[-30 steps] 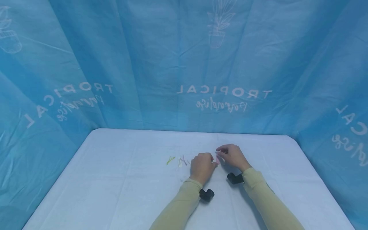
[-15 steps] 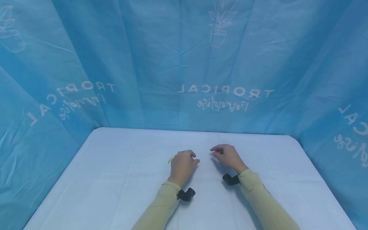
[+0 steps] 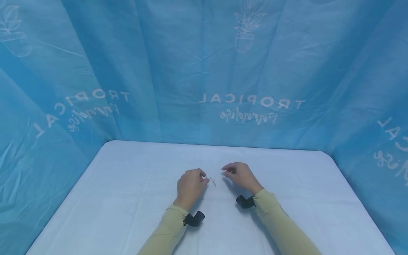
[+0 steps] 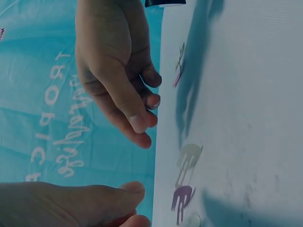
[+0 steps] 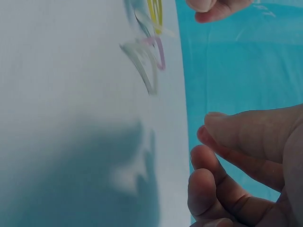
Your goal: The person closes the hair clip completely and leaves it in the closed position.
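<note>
Several small snap hair clips lie on the white cloth. A pale clip is just right of my left hand in the head view. The left wrist view shows a pale grey clip beside a purple clip. A yellow clip lies near the left fingertips in the right wrist view. My left hand hovers close over this group, fingers loosely bent. My right hand is raised to the right, fingers relaxed and nothing held. Beneath it lies another pinkish clip, hidden in the head view.
A white cloth covers the table. Blue printed curtains stand along its back and both sides. Each wrist carries a black camera mount, one left and one right.
Both hands have moved left, the left one farther, so they stand apart. The left hand now covers part of the clip group, and the pink clip near the right fingertips is hidden.
</note>
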Demonstrator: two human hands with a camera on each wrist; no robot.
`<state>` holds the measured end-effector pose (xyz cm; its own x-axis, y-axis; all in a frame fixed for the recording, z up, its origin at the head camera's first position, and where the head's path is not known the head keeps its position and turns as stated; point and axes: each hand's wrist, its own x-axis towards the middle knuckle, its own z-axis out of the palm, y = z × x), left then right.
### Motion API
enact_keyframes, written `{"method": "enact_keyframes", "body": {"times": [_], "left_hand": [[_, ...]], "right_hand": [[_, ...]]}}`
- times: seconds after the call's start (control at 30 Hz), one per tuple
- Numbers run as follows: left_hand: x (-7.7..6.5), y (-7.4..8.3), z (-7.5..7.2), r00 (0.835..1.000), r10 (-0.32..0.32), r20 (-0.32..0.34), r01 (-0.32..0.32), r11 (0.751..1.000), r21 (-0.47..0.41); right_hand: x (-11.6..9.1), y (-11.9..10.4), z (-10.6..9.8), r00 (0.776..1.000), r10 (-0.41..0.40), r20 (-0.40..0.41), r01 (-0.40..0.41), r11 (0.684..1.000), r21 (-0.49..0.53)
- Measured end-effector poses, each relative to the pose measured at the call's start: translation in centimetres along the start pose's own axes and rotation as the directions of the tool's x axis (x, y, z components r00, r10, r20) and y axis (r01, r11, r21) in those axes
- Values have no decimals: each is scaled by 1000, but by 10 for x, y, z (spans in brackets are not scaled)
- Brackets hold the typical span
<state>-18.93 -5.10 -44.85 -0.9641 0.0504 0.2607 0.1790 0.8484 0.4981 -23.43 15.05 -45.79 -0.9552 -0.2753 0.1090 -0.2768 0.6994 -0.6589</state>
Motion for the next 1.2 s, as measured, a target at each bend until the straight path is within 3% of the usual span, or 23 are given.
{"method": "enact_keyframes", "body": {"times": [0.27, 0.4, 0.63, 0.87, 1.2], "left_hand": [[-5, -8, -3, 1000, -19, 24, 18, 1000, 23], [-8, -9, 1, 999, 2, 41, -4, 999, 51], [-12, -5, 10, 998, 40, 49, -45, 994, 96], [-13, -1, 20, 998, 55, 44, -58, 995, 85], [-10, 3, 28, 995, 84, 57, -88, 993, 80]], "right_hand": [[4, -7, 18, 1000, -2, 25, 2, 1000, 6], [3, -10, 22, 999, 23, 25, -24, 999, 24], [7, -14, 25, 999, 51, 20, -51, 998, 24], [12, -13, 28, 998, 60, 37, -62, 997, 47], [15, -8, 31, 996, 70, 49, -71, 997, 4]]}}
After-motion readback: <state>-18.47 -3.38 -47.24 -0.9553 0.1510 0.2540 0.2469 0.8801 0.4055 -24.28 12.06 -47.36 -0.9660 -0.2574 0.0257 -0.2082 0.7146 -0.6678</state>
